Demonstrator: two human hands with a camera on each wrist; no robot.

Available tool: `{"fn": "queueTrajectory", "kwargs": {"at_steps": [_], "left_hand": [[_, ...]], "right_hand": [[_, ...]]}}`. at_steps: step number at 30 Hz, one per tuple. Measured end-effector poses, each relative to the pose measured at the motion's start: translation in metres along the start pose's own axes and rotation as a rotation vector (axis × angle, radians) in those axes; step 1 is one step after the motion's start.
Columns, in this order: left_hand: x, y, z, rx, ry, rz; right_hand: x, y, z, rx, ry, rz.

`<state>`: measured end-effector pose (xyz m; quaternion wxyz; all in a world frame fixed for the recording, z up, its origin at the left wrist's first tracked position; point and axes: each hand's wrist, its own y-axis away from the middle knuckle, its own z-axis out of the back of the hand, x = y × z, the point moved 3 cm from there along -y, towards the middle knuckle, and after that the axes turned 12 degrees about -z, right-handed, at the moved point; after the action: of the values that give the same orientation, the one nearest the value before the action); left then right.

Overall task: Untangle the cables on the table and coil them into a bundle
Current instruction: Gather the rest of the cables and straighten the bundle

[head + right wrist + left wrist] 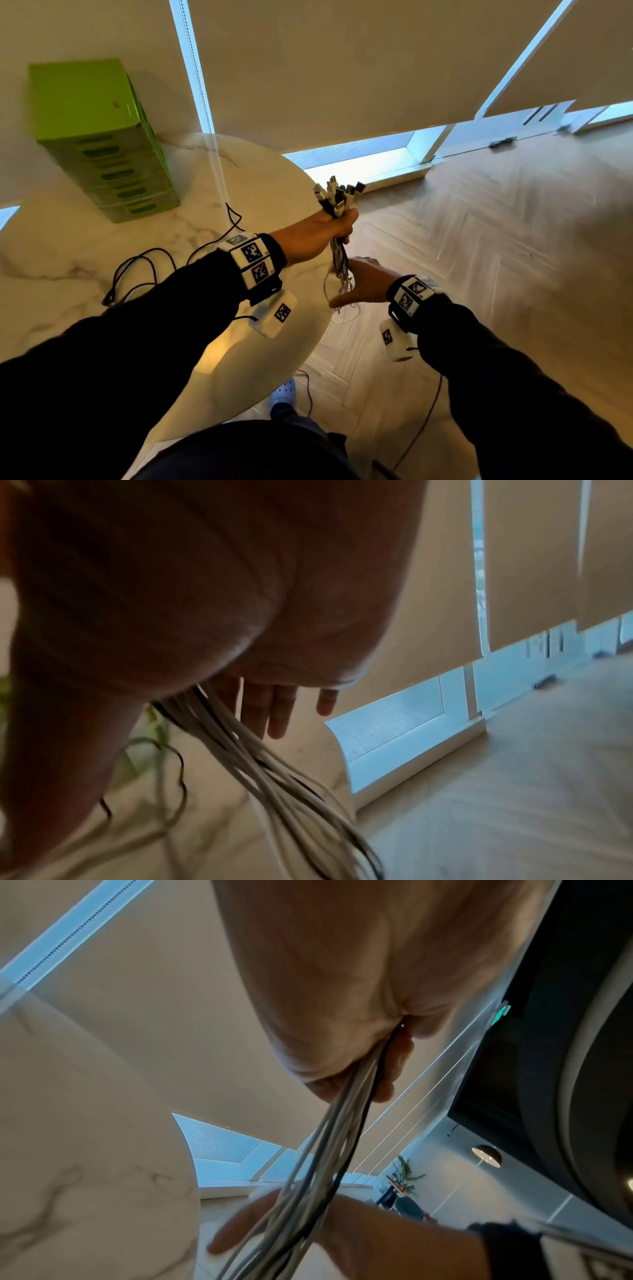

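Your bunch of thin white and black cables point(339, 253) is off the table, held upright just past the rim of the round white marble-look table point(239, 178). Their metal-tipped plug ends point(337, 195) are gathered together and stick up above your left hand point(317, 236), whose fingers are wrapped tight round the strands just below the plugs. The loose lengths hang down past the table edge.

Your right hand point(363, 284) sits lower on the same bunch. Its fingers point(274, 710) are straight and spread, with the strands running across the palm between thumb and fingers, so it looks to be combing or guiding them, not clamping.

Judging by this, the ends are collected and most of the strands run roughly side by side, so the untangling seems well on. No coil is visible yet, and one thin black cable point(147, 270) lies apart in loose loops on the tabletop, not in the bunch.

Beyond that stands a tall green box point(99, 137) at the far side of the table.

The lower ends of the hanging strands are blurred and drop out of view, so you cannot tell whether knots remain there. How many cables you hold is also hard to make out.
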<state>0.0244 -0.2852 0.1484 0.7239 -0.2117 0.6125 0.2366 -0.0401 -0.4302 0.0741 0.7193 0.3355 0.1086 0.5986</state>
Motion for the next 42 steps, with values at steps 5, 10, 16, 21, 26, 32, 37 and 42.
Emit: {"fn": "queueTrajectory", "kwargs": {"at_steps": [5,10,16,21,26,32,37,42], "left_hand": [[-0.002,-0.007,-0.002,-0.040,-0.110,-0.046],[0.005,-0.015,-0.003,-0.022,0.031,-0.122],[0.052,-0.009,-0.034,0.361,-0.033,0.108],[0.066,-0.045,-0.045,0.452,-0.398,0.148],[0.076,-0.096,-0.041,0.055,-0.439,-0.025],[0.084,-0.070,-0.128,0.292,-0.130,0.022],[0.097,-0.052,-0.115,0.327,0.047,0.018],[0.051,-0.051,-0.046,0.001,0.332,-0.125]], "right_hand": [[0.035,0.021,0.029,-0.085,-0.692,0.144],[0.042,0.034,0.041,-0.167,-1.100,0.093],[0.023,0.060,0.073,-0.100,-1.361,0.123],[0.033,0.089,0.092,-0.016,-1.243,0.111],[0.024,0.101,0.107,-0.266,-1.221,0.157],[-0.018,0.083,0.138,-0.421,-1.659,0.178],[-0.041,0.066,0.142,-0.306,-1.546,0.039],[-0.012,0.051,0.124,-0.071,-1.222,0.019]]}}
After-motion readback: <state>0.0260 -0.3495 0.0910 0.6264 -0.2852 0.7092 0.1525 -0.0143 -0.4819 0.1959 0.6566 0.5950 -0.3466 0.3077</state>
